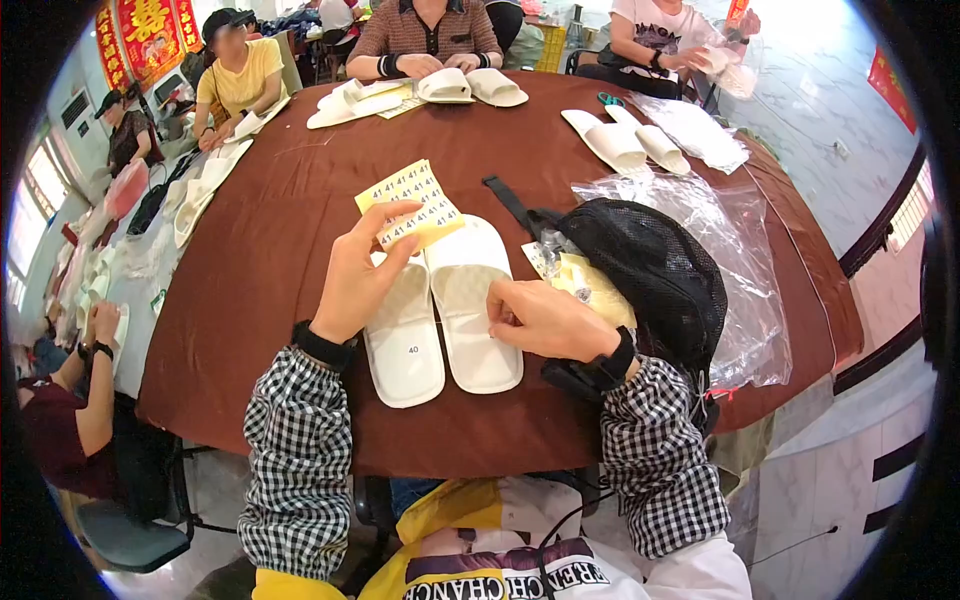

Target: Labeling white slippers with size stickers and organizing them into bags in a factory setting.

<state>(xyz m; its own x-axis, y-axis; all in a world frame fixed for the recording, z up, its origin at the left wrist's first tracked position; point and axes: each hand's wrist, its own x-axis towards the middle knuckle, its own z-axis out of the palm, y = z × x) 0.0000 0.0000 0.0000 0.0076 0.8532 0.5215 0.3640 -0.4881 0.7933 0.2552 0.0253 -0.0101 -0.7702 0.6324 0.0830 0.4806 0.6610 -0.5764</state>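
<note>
My left hand [365, 265] pinches a yellow sheet of small white number stickers [408, 200] above the toe ends of a pair of white slippers. The left slipper [395, 318] has a small printed sticker on its insole near the heel; its strap is partly behind my left hand. Over the right slipper [485, 368], my right hand [548, 318] is closed with its fingers curled in. Whatever the right fingertips hold, if anything, is too small to make out. Both slippers lie side by side on the brown tablecloth [240, 350], heels toward me.
A black mesh bag [650, 265] with yellow sheets beside it is right of my right hand. Clear plastic bags [755, 310] lie farther right. More white slippers [605, 140] and teal-handled scissors [610, 99] are at the far side. Co-workers [425, 40] sit around the table.
</note>
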